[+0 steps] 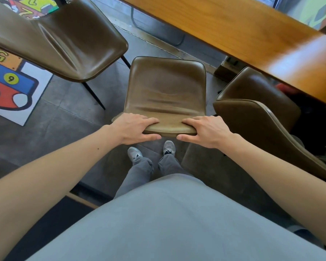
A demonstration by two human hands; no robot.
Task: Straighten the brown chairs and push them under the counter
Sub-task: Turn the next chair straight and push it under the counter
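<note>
The middle chair point(166, 91) is gripped at the top of its backrest by both hands. The left hand point(137, 129) is wrapped over one corner and the right hand point(205, 131) over the other, fingers on the front, thumbs behind. Both corners are held, it is judged, so that the chair can be steered square and driven forward. Its seat is pointed at the counter point(233, 29) but is stood short of it, out on the grey floor point(64, 113). The chair to the right point(256, 95) is tucked partly under the counter's edge. The chair to the left point(73, 44) is seen skewed, well apart from the counter, near the coloured rug point(11, 87).
</note>
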